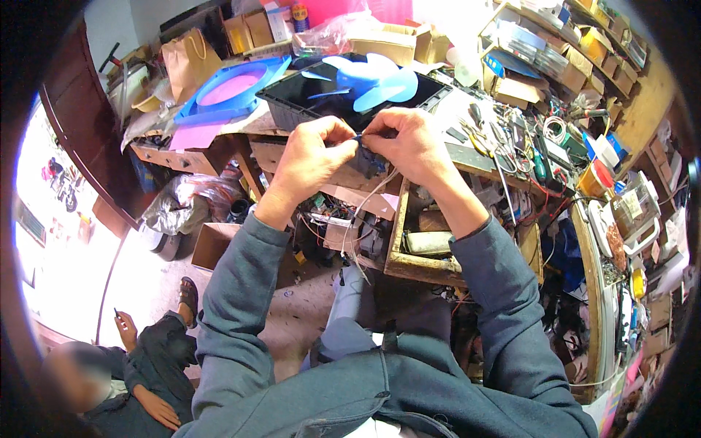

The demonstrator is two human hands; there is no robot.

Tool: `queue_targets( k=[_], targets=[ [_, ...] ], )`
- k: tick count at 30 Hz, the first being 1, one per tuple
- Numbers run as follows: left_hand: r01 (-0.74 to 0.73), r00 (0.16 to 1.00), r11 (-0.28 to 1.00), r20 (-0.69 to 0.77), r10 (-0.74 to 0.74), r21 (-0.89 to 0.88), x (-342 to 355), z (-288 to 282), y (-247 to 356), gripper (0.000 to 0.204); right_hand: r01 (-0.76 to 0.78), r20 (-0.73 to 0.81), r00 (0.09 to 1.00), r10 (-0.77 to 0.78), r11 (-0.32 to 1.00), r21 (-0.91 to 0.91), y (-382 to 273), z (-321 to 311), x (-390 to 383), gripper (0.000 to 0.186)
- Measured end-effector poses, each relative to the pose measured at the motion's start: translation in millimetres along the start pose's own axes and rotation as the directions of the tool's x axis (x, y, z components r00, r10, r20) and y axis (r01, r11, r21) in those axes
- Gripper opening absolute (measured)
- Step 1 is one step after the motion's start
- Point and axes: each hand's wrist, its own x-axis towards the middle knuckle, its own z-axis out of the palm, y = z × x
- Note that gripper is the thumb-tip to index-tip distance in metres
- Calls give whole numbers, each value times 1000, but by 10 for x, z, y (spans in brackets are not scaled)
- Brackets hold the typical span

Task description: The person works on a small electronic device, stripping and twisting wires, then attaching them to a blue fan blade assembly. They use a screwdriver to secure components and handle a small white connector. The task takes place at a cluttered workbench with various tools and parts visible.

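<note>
My left hand [315,155] and my right hand [415,146] meet in front of me, thumbs and forefingers pinched together. Between the fingertips is a small dark piece of wire [358,137], held from both sides; its detail is too small to make out. A thin pale cable [363,206] hangs from beneath my right hand down past the bench front. Just beyond my hands, a blue fan blade [376,82] lies on a black plastic housing [281,106]. My fingers are apart from both.
Left of the housing lies a blue frame with a round opening [191,111]. Pliers, screwdrivers and wires crowd the bench [504,139] on the right. An open wooden drawer [416,269] juts out below my right forearm. A person [157,350] sits at lower left.
</note>
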Motion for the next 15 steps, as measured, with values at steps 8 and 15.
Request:
queue_targets(
  k=[8,15],
  targets=[
    [-35,997,992,-68,44,120,-48,-7,116,16,113,-67,990,-125,981,-157,-43,57,31,12],
    [-35,997,991,-70,44,126,-43,-35,81,14,275,-91,953,-289,950,-146,63,44,45,14]
  ],
)
